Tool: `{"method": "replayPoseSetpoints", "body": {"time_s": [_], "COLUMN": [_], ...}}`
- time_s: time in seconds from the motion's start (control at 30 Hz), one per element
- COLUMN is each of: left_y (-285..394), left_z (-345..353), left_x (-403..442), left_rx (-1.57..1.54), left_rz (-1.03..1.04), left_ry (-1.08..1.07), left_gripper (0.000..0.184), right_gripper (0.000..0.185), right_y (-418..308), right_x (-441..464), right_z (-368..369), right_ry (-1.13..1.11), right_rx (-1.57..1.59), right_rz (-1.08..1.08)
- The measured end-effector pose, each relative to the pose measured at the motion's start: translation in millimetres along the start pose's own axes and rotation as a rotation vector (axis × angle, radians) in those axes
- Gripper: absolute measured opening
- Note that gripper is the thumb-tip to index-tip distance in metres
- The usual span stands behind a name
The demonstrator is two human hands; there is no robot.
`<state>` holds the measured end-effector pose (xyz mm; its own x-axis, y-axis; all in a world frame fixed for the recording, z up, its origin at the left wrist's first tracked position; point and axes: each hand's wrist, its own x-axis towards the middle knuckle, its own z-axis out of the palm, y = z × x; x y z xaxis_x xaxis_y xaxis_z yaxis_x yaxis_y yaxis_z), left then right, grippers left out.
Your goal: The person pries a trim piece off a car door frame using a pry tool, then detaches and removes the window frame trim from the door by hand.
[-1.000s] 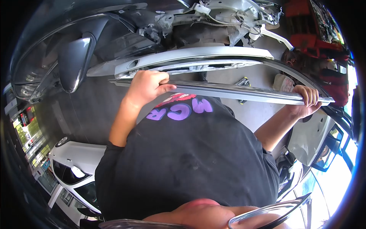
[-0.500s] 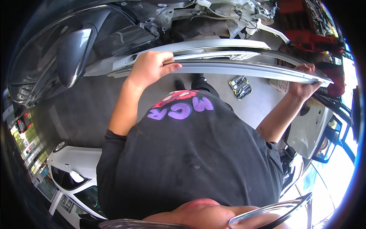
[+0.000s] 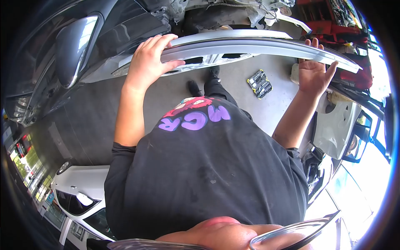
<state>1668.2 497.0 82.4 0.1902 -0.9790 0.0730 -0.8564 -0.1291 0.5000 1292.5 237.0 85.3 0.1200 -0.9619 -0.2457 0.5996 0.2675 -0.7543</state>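
Note:
A long silver car body panel [image 3: 250, 49] spans the space in front of me, its long edge toward me. Dark cut-outs show in its underside below that edge. At the panel's left end is my left hand [image 3: 146, 62], thumb on the near side and fingers over the top, spread around the edge. My right hand [image 3: 313, 75] supports the other end, palm facing me. Its fingers pass behind the panel and show above it, while the thumb sticks out to the right.
Beyond the panel stands a dark car with a side mirror [image 3: 78, 52] and a stripped front [image 3: 233, 16]. An open tool case [image 3: 260, 84] lies on the floor near my feet. A white car [image 3: 81, 187] is at lower left, a grey panel [image 3: 335, 129] at right.
The panel has moved up in view, away from my body, and tipped so more of its underside shows. Both hands moved with it, their fingers loosening from a tighter grip.

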Motion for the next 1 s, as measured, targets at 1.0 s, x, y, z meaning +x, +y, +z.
{"method": "replayPoseSetpoints", "body": {"time_s": [1.0], "left_y": [24.4], "left_z": [-4.1], "left_x": [-4.8], "left_rx": [-0.007], "left_rz": [-0.044], "left_ry": [0.042], "left_gripper": [0.063], "right_gripper": [0.07], "right_y": [-9.7], "right_x": [25.6], "right_z": [-6.3], "right_ry": [-0.041], "right_rx": [0.211], "right_rz": [0.091]}}
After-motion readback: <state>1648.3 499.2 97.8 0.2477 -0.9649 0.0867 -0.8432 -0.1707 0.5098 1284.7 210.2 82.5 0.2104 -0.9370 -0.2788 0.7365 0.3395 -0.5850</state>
